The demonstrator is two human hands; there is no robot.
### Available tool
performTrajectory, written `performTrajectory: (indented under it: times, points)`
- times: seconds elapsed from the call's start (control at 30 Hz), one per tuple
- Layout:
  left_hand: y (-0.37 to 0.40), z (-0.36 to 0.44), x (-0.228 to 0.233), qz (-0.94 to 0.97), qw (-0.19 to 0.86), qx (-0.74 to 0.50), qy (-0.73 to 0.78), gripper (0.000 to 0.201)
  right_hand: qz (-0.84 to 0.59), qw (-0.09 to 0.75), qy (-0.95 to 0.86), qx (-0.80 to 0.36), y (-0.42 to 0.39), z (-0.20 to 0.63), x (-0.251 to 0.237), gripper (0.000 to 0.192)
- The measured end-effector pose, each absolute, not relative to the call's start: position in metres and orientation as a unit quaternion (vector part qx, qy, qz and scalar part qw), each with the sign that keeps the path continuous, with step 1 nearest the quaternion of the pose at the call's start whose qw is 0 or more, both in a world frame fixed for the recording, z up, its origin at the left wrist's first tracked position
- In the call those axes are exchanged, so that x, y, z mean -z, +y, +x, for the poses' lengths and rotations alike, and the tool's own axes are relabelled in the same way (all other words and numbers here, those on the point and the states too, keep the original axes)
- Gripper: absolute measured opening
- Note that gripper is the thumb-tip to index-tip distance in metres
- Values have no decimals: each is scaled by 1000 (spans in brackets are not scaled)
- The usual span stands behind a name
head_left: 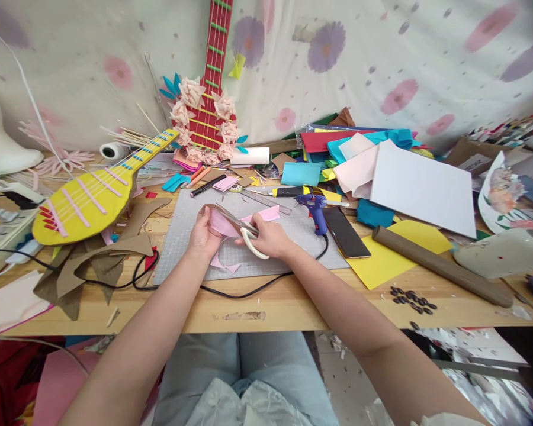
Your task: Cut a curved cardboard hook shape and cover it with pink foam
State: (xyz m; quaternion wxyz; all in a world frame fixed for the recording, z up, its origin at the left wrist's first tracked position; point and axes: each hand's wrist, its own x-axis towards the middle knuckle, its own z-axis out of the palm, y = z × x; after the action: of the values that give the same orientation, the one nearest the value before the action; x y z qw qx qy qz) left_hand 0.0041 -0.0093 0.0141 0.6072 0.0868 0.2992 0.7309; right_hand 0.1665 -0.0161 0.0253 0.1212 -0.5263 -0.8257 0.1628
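1. We pinch a pink paper piece [222, 225] in our left hand [203, 236], above the grey cutting mat [182, 236].
2. Our right hand [270, 236] grips white-handled scissors [249, 235], fingers closed through the loops, blades in the paper.
3. A blue glue gun [314, 207] and a phone [345, 232] lie just right.
4. We can read no writing anywhere.

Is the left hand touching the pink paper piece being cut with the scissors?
Touching. The head view shows the left hand pinching the pink paper piece, while the right hand works the white-handled scissors into it.
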Motion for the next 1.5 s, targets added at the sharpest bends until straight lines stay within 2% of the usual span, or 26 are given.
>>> performTrajectory:
  times: [1.03, 1.5]
  points:
    - [-8, 3, -12, 109, 595, -741, 291, 10, -546, 124, -818, -129, -15, 164, -27, 55]
    - [-9, 3, -14, 119, 585, -748, 289, 10, -550, 120, -819, -108, -12, 169, -29, 48]
